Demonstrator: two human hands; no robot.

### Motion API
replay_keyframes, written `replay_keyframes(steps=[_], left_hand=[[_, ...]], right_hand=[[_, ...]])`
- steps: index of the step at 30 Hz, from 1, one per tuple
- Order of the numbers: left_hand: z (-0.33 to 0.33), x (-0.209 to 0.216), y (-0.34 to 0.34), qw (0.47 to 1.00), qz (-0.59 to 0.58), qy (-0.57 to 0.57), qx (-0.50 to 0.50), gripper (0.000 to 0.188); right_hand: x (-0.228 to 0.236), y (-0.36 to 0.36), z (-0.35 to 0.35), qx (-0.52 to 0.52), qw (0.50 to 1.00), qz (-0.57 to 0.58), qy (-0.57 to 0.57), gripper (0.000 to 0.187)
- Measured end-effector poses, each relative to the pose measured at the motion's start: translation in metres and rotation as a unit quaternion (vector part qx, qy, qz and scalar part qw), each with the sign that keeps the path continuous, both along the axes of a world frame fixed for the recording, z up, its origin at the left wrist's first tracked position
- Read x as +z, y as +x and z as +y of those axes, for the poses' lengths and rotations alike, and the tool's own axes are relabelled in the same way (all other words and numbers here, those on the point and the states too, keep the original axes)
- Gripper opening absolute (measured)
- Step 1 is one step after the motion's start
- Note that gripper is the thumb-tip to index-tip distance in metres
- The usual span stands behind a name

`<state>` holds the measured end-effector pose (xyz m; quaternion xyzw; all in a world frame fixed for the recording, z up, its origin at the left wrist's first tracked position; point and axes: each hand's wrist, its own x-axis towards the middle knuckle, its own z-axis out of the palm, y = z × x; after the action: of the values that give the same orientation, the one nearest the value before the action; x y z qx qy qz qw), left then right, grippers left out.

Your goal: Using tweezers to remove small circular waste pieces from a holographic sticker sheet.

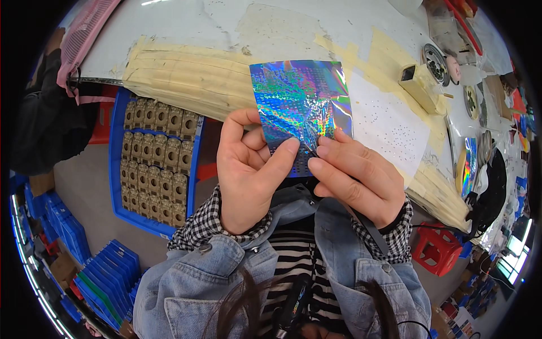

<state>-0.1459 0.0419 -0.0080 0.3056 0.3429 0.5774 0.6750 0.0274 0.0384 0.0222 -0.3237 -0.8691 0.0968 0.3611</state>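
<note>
A shiny holographic sheet (302,96) with rows of small perforations is held up in front of me, over the table's near edge. My left hand (248,164) grips its lower left side, thumb in front and fingers behind. My right hand (358,172) is closed on dark tweezers (370,231). Their back end sticks out below the palm, and their tip meets the sheet's lower middle, near my left thumb. The fingertips of my right hand are close against the sheet's lower right. Beside it lies a white paper (389,127) scattered with tiny dark pieces.
At left below the table, a blue crate (196,169) holds rows of camouflage-patterned parts (152,166). Yellowish tape (175,73) covers the table edge. A small cream box (420,87) and round dishes (433,62) stand at right. A red stool (437,248) is below right.
</note>
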Motion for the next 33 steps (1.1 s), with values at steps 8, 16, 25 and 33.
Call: replay_keyframes(steps=[8, 16, 25, 33], left_hand=[[-0.002, 0.002, 0.000, 1.000, 0.012, -0.018, 0.010, 0.038], [-0.001, -0.002, 0.004, 0.999, 0.030, -0.009, 0.030, 0.039], [-0.001, 0.000, 0.004, 0.999, 0.037, -0.012, 0.030, 0.039], [-0.002, -0.002, 0.004, 0.999, 0.031, -0.011, 0.027, 0.039]], right_hand=[[0.010, 0.026, -0.015, -0.053, 0.999, -0.010, -0.004, 0.029], [0.006, 0.060, -0.039, -0.208, 0.962, -0.174, 0.024, 0.030], [0.010, 0.058, -0.038, -0.190, 0.964, -0.186, 0.028, 0.030], [0.016, 0.059, -0.043, -0.196, 0.971, -0.136, 0.022, 0.027]])
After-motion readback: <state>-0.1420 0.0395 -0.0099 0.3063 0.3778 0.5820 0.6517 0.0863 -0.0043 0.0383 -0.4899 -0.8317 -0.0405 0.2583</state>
